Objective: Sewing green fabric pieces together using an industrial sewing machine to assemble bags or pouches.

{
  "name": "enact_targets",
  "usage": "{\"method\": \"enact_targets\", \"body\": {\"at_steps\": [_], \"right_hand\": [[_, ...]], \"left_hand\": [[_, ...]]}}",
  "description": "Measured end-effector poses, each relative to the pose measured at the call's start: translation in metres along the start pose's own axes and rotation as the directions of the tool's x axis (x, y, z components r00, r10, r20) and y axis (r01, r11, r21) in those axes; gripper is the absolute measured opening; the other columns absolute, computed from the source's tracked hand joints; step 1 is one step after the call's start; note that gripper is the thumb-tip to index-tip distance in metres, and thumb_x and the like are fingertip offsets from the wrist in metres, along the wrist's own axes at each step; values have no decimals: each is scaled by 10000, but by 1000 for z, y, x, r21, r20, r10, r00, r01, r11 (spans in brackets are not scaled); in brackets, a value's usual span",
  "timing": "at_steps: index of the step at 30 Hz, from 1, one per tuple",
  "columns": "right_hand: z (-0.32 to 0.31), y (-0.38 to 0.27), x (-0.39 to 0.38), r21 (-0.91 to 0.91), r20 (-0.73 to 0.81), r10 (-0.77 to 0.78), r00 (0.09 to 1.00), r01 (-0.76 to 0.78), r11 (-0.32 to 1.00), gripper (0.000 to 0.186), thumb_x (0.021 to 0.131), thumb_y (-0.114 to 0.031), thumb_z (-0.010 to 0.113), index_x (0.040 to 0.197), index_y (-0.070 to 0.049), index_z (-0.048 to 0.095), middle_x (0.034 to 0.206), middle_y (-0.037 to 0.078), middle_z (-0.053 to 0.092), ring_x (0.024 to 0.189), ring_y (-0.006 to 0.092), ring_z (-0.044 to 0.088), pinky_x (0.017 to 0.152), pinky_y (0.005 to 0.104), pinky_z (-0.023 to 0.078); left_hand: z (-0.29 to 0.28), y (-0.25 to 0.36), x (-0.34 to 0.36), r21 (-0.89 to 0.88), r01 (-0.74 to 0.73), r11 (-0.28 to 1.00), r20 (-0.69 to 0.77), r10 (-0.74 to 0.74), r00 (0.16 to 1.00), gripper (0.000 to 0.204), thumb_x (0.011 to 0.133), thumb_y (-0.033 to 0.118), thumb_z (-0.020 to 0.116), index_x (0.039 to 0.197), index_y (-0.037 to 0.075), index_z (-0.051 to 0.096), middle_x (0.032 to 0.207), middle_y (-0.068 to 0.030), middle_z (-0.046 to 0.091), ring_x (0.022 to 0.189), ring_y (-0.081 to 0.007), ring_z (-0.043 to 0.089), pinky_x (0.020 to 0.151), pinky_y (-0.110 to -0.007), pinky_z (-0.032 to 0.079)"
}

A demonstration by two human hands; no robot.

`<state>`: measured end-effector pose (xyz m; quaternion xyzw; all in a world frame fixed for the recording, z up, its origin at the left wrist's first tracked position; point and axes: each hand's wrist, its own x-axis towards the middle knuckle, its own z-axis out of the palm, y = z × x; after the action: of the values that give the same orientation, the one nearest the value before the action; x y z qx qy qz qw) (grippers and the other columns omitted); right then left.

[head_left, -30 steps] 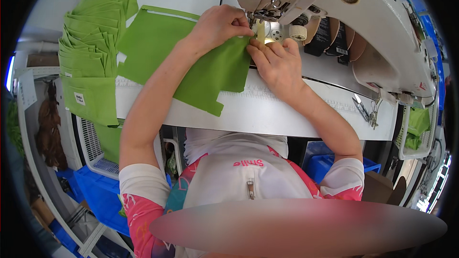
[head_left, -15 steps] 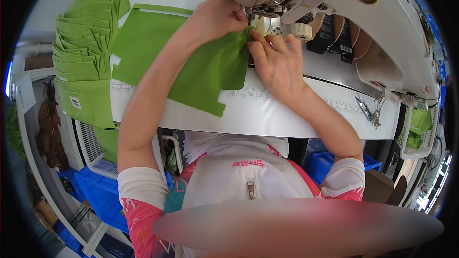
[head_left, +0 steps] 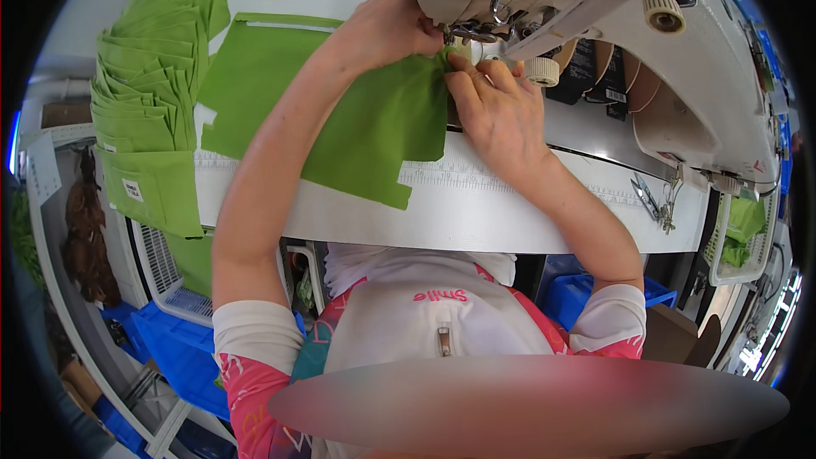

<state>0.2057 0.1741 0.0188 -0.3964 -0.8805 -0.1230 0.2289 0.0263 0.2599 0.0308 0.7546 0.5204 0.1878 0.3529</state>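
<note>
A green fabric piece (head_left: 357, 136) lies spread on the white table, its upper right edge gathered under the needle area of a sewing machine (head_left: 476, 0). My left hand (head_left: 391, 30) pinches the fabric edge just left of the presser foot. Close on the right, my right hand (head_left: 501, 110) has its fingers bent, with thumb and fingertips gripping the same edge. The fabric between the two hands is bunched. My fingertips partly hide the needle and the stitching spot.
Stacked green fabric pieces (head_left: 149, 110) overlap at the table's left. Small thread snips (head_left: 646, 195) lie near the right end, past a printed ruler strip (head_left: 476, 177). A white basket (head_left: 744, 238) with green cloth hangs at the right; blue bins (head_left: 183, 357) stand below.
The view has shifted slightly. Both hands keep their grip on the fabric edge by the presser foot, and the fabric sits marginally further right in the picture.
</note>
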Motion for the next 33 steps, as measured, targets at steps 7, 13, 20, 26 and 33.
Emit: {"method": "enact_targets", "body": {"at_steps": [7,13,20,26,33], "right_hand": [[2,0,0,37,6,20,1000,-20,999,93,736,-93,570,818,-56,548,1018,119,669,763,209,622,748,388,403],[0,1,1,4,27,27,999,-27,1000,122,729,-97,581,843,-56,561,1024,74,668,818,188,604,687,346,449],[3,1,2,38,-32,7,999,-5,999,77,725,-80,583,790,-54,552,952,114,668,723,209,611,730,375,395],[1,2,3,-47,6,4,1000,-3,999,176,692,-78,609,861,-46,572,961,30,679,789,169,565,612,322,497],[5,2,2,16,-65,-19,998,21,1000,74,716,-66,590,773,-62,543,892,104,658,735,214,595,701,382,393]], "left_hand": [[3,-3,1,-18,-67,998,-76,65,995,250,654,224,658,794,18,640,719,-110,647,709,-271,623,685,-353,484],[1,-1,1,-13,-90,996,-89,88,992,273,651,225,666,796,-3,628,705,-132,633,695,-284,614,663,-360,473],[3,-9,8,7,-124,992,-76,124,989,289,641,232,671,772,-21,621,675,-147,615,647,-284,601,621,-361,462],[1,-2,4,-56,-70,996,-75,66,995,288,634,225,683,776,-21,634,668,-138,622,641,-272,598,617,-357,463],[2,-6,6,-34,-82,996,-26,81,996,292,635,219,686,814,-10,656,719,-135,648,682,-269,617,655,-354,476]]}}
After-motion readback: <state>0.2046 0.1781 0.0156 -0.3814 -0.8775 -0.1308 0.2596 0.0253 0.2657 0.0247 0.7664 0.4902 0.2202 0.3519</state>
